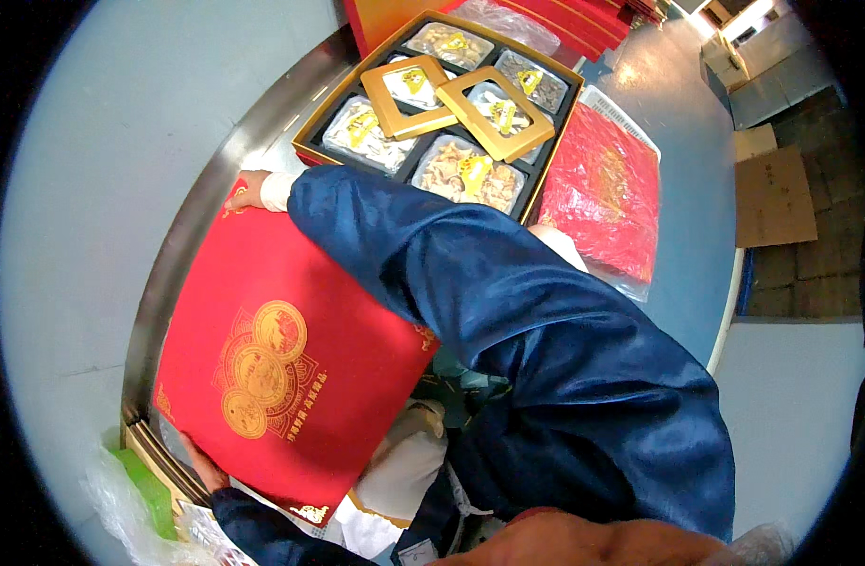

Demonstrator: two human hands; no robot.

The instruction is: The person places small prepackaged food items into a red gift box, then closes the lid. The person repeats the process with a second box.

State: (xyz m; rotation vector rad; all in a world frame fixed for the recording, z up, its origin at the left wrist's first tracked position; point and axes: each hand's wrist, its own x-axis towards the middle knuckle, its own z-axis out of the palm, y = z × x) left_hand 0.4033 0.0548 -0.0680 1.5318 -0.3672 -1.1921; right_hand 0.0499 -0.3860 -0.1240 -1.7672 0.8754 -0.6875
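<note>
A large red gift-box lid [366, 377] with a gold emblem and gold corner ornaments lies tilted across the view in front of me. My right hand [248, 191], its arm stretched across my front, grips the lid's far left corner. Lower down, my left hand [204, 464] holds the near left edge, with its fingers partly hidden. Just beyond the lid stands an open gift box [310, 151] with black compartments. Clear packs of dried mushrooms [465, 173] sit inside. Two gold window frames [409, 123] lie over the middle packs, overlapping at their corners.
Right of the open box is a plastic-wrapped red stack [602, 189]; a white, partly hidden thing [560, 245] lies beside it. More red sheets [564, 24] lie at the back. Cardboard [777, 198] stands far right. A metal edge [182, 255] runs along the left, near a green item [144, 486].
</note>
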